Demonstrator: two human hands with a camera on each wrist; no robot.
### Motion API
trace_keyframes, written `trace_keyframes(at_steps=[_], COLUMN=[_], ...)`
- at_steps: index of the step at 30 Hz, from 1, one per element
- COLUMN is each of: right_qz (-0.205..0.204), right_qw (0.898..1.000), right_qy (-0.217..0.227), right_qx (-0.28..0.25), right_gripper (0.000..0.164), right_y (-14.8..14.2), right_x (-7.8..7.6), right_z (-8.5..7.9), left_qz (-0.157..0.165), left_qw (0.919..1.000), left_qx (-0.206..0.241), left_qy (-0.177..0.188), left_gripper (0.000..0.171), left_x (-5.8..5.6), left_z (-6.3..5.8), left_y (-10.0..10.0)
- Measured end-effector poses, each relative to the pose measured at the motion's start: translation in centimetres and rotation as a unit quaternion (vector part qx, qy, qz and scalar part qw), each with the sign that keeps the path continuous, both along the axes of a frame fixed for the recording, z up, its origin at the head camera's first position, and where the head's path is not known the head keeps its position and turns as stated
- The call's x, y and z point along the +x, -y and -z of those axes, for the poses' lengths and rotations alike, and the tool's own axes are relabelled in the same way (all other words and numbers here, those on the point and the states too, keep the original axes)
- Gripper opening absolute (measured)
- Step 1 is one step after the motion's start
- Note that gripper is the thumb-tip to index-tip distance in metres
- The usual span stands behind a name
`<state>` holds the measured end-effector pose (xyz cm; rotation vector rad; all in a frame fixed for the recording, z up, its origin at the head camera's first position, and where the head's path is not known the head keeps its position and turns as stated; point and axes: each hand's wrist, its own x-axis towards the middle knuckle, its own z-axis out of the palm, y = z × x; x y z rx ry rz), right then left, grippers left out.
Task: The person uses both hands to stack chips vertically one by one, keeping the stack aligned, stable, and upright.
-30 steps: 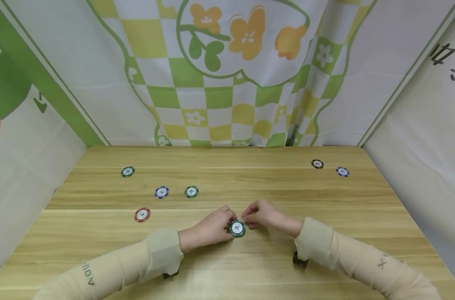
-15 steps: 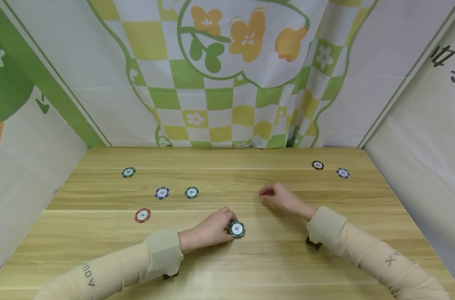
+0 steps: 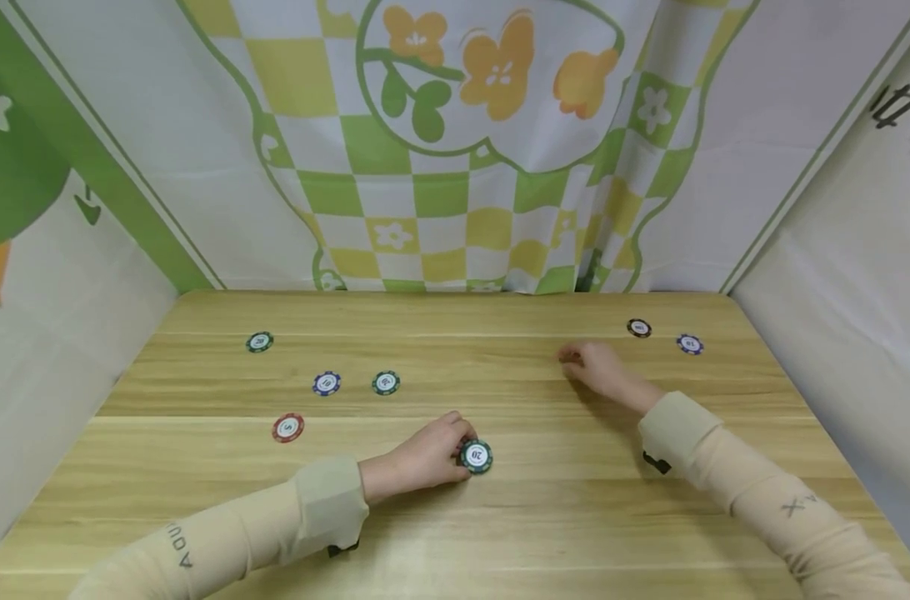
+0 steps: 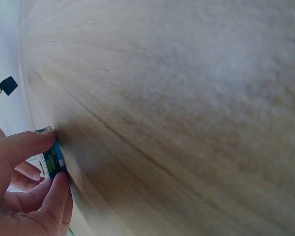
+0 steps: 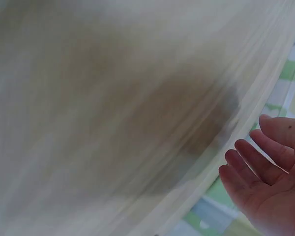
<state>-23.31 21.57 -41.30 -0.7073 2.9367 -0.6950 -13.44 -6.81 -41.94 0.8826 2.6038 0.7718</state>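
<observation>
I'm seeing the left hand [image 3: 423, 455] pinching a chip stack [image 3: 476, 457], likely steadying it. Right hand [image 3: 603, 368]: hovering loose, empty, at the stack's two o'clock.

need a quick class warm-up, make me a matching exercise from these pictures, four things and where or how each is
1. green-topped stack of round chips
2. red-rimmed round chip
3. black-rimmed round chip
4. bare right hand

A. left side of the wood-grain table
B. holding nothing, above the table
C. gripped by the left hand
D. far right, beside a blue-rimmed round chip

Pairs: 1-C, 2-A, 3-D, 4-B
</observation>
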Motion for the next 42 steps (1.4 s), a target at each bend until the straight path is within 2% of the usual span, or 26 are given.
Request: trace_keyframes(at_steps=[5,9,14,17,20,27,32,37,42], right_qz=[0.011,0.022,0.034,0.025,0.030,0.075,0.112,0.122,0.127], right_qw=[0.999,0.998,0.996,0.994,0.993,0.987,0.983,0.980,0.980], right_qy=[0.005,0.003,-0.020,-0.052,-0.064,-0.008,0.028,0.037,0.022], right_qx=[0.040,0.065,0.084,0.090,0.094,0.139,0.146,0.152,0.151], right_gripper=[0.032,0.033,0.032,0.028,0.024,0.034,0.038,0.039,0.038], right_y=[-1.4,-2.6,-3.8,-4.6,-5.4,-7.0,-7.9,-8.6,-9.0], right_x=[-0.6,-1.3,-2.0,-2.3,-2.8,-3.8,-4.1,-4.2,-4.2], right_z=[-0.4,-0.5,-0.5,-0.5,-0.4,-0.3,-0.2,0.1,0.4], left_qz=[0.000,-0.001,-0.001,-0.002,-0.001,-0.001,-0.003,-0.003,-0.003], left_qw=[1.0000,1.0000,1.0000,1.0000,1.0000,1.0000,1.0000,1.0000,1.0000], left_qx=[0.002,0.002,0.004,0.006,0.006,0.004,0.004,0.002,0.002], left_qy=[0.000,0.002,0.003,0.004,0.005,0.002,0.004,0.003,0.004], left_gripper=[0.036,0.037,0.037,0.037,0.037,0.037,0.037,0.037,0.037], left_x=[-0.1,-0.1,-0.1,-0.1,-0.1,-0.2,-0.1,0.0,0.0], left_z=[0.0,0.1,0.2,0.2,0.2,0.4,0.3,0.2,0.1], left_y=[0.0,0.1,0.1,0.2,0.2,0.1,0.1,0.1,0.1])
